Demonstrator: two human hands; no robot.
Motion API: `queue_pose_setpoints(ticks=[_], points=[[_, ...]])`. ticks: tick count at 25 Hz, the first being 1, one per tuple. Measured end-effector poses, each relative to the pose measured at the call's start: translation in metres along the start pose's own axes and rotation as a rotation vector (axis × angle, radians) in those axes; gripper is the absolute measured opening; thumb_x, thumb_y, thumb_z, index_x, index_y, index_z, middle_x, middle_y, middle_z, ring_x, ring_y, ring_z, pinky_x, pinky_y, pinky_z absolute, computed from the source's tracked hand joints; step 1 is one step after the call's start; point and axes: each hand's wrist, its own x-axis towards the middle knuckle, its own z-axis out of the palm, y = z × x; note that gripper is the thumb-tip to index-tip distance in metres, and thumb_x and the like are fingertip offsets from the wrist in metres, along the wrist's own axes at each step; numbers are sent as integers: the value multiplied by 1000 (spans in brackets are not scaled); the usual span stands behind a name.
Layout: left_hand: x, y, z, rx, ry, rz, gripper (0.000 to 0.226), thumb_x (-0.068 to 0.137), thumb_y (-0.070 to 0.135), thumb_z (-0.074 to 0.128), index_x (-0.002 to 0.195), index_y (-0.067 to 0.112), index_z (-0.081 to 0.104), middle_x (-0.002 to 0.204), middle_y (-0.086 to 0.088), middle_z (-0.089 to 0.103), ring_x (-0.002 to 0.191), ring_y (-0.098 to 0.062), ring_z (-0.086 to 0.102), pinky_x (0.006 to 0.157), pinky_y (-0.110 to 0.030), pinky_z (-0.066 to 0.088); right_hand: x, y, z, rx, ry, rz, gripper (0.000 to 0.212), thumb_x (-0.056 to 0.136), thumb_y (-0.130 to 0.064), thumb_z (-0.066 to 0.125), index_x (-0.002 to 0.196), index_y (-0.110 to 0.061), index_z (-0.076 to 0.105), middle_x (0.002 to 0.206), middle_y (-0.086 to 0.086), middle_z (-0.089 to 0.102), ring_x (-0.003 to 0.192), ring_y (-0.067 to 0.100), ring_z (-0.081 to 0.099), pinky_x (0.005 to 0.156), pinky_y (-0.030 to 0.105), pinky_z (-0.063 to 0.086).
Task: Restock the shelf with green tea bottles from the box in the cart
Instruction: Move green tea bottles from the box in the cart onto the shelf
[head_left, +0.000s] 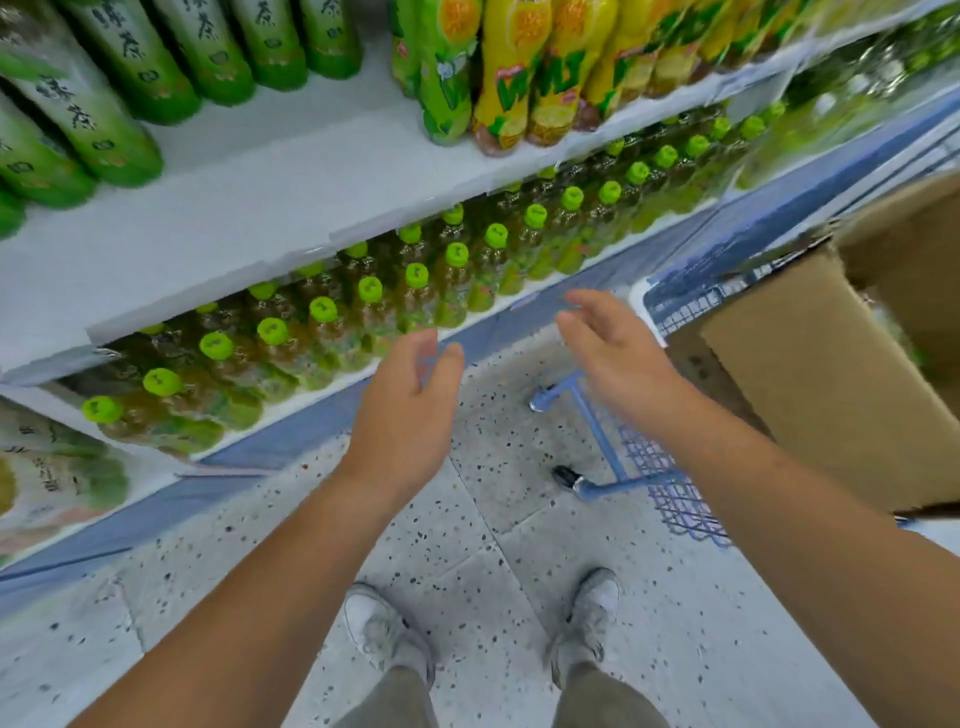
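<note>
The green tea bottles stand in rows on the lower shelf, running from 8 o'clock up toward 2 o'clock — their labels are smeared and unreadable, and the rows run back under the shelf above, so no sure count. On the upper shelf, taller green bottles carry blurred Chinese characters; yellow bottles sit at 1 o'clock. The cardboard box in the blue cart at 3 o'clock is cut off, its contents hidden. Left hand and right hand hover empty, fingers spread — over the speckled floor. Two white shoes show at 6 o'clock.
</note>
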Motion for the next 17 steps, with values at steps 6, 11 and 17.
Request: queue_pose_setpoints(ticks=[6, 11, 17], points=[[-43, 71, 130, -56, -74, -21, 42, 102, 47, 45, 142, 34, 46, 130, 24, 51, 115, 8, 49, 91, -19, 35, -30, 45, -148, -107, 46, -63, 45, 99, -37, 54, 141, -23, 49, 110, -18, 57, 111, 7, 56, 98, 28, 45], [-75, 138, 252, -161, -125, -28, 36, 102, 42, 48, 137, 33, 52, 120, 31, 54, 102, 25, 50, 86, -8, 40, -44, 89, -267, -116, 76, -55, 43, 100, -32, 55, 140, -18, 50, 116, -8, 57, 108, 5, 55, 98, 23, 44], [-68, 196, 359, -52, -234, 14, 39, 103, 41, 44, 140, 29, 47, 133, 15, 55, 108, 7, 54, 85, -15, 38, -35, 161, -350, -66, 75, 102, 47, 100, -39, 53, 144, -23, 47, 125, -10, 58, 119, 7, 54, 103, 27, 42]])
